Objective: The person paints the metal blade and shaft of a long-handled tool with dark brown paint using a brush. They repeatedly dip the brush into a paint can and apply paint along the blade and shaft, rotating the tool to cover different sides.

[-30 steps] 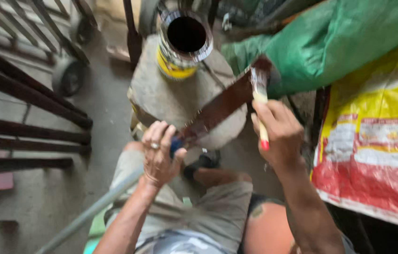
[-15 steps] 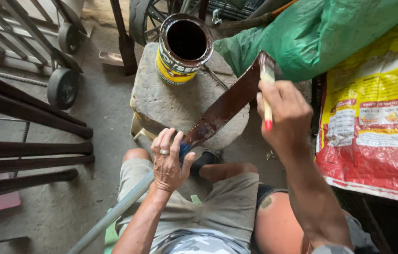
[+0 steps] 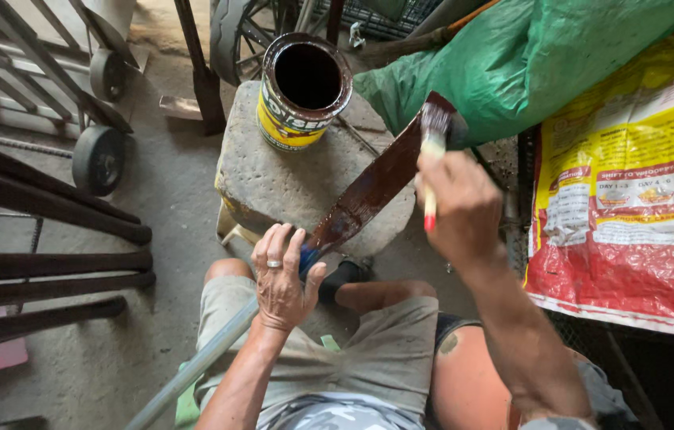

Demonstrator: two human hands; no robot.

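The left hand point(image 3: 281, 279) is closed around the near end of a long flat metal bar point(image 3: 369, 189), fingers wrapped on it beside a blue part. The bar, wet with dark brown paint, lies slanted over the stone block point(image 3: 289, 183). The right hand point(image 3: 460, 209) pinches a paintbrush point(image 3: 433, 155) with its fingers, bristles touching the bar's far end. An open paint can point(image 3: 303, 89) stands on the block's far side.
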